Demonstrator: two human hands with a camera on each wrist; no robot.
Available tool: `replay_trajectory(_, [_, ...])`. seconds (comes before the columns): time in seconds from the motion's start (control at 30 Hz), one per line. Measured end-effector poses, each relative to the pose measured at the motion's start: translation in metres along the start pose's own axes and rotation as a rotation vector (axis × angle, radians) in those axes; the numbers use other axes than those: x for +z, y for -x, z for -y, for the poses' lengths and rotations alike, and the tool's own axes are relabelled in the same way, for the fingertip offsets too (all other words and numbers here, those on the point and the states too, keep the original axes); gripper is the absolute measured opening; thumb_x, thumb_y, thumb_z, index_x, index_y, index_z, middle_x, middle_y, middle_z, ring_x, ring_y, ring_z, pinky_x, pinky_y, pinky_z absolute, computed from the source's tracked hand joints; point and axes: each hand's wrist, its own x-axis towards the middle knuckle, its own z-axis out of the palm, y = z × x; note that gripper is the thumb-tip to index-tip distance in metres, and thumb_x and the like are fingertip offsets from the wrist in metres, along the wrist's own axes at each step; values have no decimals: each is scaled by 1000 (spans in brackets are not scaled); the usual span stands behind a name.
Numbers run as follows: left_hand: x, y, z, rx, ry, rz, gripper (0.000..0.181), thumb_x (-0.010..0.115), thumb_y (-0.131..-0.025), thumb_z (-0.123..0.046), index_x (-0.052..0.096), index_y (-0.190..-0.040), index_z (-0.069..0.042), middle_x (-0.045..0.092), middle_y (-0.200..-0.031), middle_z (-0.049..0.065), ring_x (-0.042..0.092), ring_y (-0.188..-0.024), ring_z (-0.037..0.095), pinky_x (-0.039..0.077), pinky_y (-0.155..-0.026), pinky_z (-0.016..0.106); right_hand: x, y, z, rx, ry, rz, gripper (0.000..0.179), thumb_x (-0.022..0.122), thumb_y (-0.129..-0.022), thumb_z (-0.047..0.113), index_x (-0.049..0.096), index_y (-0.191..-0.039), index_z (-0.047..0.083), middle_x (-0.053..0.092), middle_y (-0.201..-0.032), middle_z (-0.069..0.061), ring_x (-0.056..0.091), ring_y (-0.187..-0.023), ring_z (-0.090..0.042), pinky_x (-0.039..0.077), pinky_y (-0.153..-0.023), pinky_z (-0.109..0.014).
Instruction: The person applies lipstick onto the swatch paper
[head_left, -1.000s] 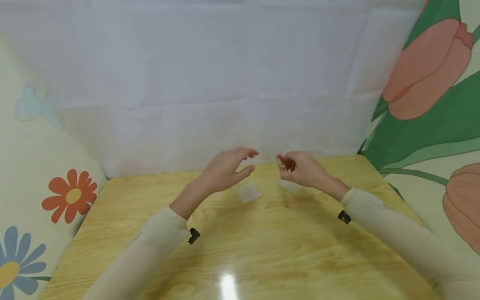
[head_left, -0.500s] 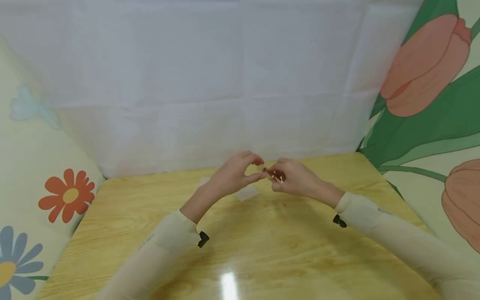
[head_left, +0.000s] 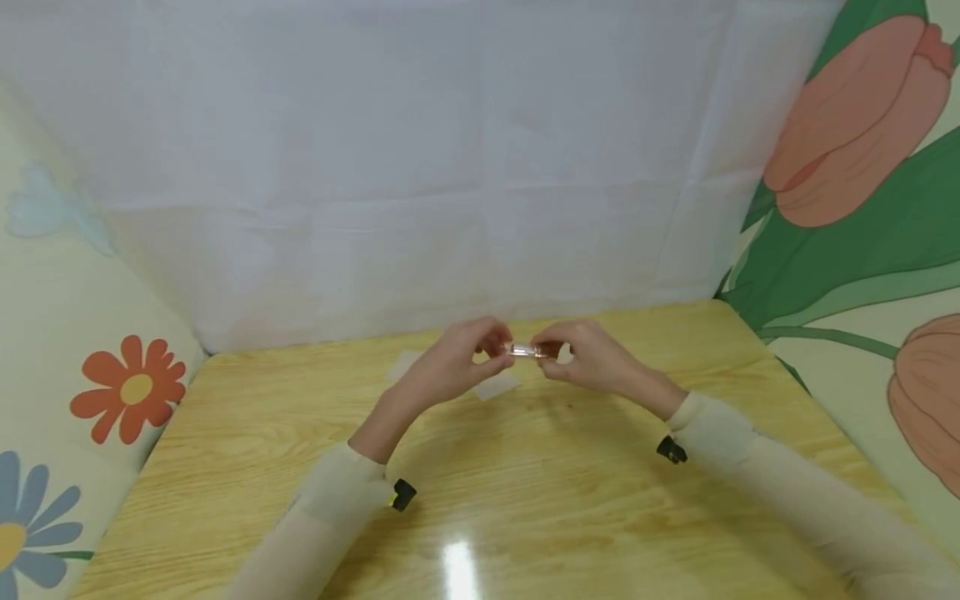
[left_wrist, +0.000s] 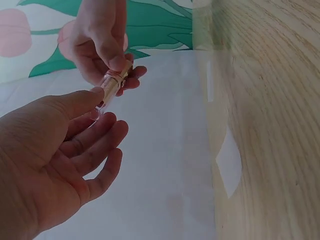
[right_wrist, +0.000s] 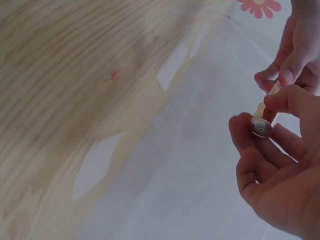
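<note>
Pinching a small, shiny gold-and-clear tube [head_left: 525,351] in mid-air, we hold its clear end in our left hand [head_left: 452,360], its gold end in our right hand [head_left: 594,357]; working both ends seems the present step, the next likely calling for steady alignment. Thin flat white pieces [head_left: 497,386] lie on the yellow wood-grained bench [head_left: 495,467] below, before a creased white sheet [head_left: 360,167]

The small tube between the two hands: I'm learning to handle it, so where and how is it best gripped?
Probably pinch the small tube at each end, one hand per side: it is slim and lies crosswise in the head view, its clear end toward the left hand, its gold part toward the right hand.
</note>
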Motion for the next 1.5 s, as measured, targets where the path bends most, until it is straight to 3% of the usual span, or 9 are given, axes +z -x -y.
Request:
replay_trajectory(0.17, [-5, 8, 4, -44, 8, 27, 22, 68, -101, -22, 63, -118, -9, 65, -101, -5, 64, -91, 12, 54, -84, 42, 9, -1, 4, 11, -73, -76, 21, 72, -92, 6, 75, -113, 2, 69, -89, 3, 58, -68, -10, 48, -56, -29])
replay_trajectory(0.33, [-9, 6, 8, -54, -66, 17, 23, 71, -99, -22, 64, -118, -11, 66, -102, -5, 64, -93, 13, 54, -82, 39, 16, -3, 7, 19, -152, -186, 20, 74, -93, 7, 74, -113, 1, 71, -89, -1, 59, -68, -11, 49, -57, -33])
replay_trajectory(0.5, [-9, 1, 12, -54, -79, 23, 22, 72, -98, -24, 65, -115, -13, 66, -103, -5, 64, -97, 15, 52, -84, 38, 19, -5, 6, 13, -192, -227, 20, 74, -93, 6, 74, -112, 1, 72, -91, -5, 60, -69, -12, 50, -58, -37])
replay_trajectory(0.77, [-5, 1, 13, -27, -78, 12, 24, 71, -98, -32, 71, -116, -16, 67, -105, -8, 61, -95, 10, 51, -83, 38, 22, -4, 3, 13, -219, -232, 21, 75, -92, 5, 75, -113, -1, 74, -93, -6, 61, -68, -11, 52, -57, -37])
replay_trajectory(0.93, [-5, 4, 11, -14, -92, -44, 26, 71, -98, -31, 74, -118, -14, 68, -105, -7, 62, -89, 9, 51, -82, 37, 21, -3, 4, 60, -280, -216, 23, 74, -94, 7, 74, -116, -2, 74, -94, -7, 69, -71, -14, 56, -60, -34])
replay_trajectory(1.1, [-7, 5, 10, 40, -97, -99, 25, 72, -98, -28, 75, -116, -12, 69, -100, -7, 63, -85, 7, 52, -79, 34, 17, -2, 7, 97, -349, -213, 26, 74, -96, 11, 73, -119, 1, 74, -91, -2, 70, -71, -18, 54, -56, -32])
replay_trajectory(1.23, [-8, 6, 9, 68, -84, -101, 23, 73, -97, -24, 75, -116, -11, 69, -99, -7, 63, -86, 7, 52, -79, 33, 15, 0, 6, 93, -366, -198, 25, 75, -95, 10, 74, -119, 3, 74, -96, -1, 70, -74, -15, 56, -60, -33])
replay_trajectory(1.5, [-8, 7, 9, 59, -79, -96, 25, 73, -96, -20, 75, -117, -7, 69, -102, -2, 63, -89, 11, 54, -80, 36, 14, 1, 6, 111, -331, -191, 26, 74, -95, 11, 74, -119, 1, 74, -97, -2, 69, -75, -13, 56, -62, -32])
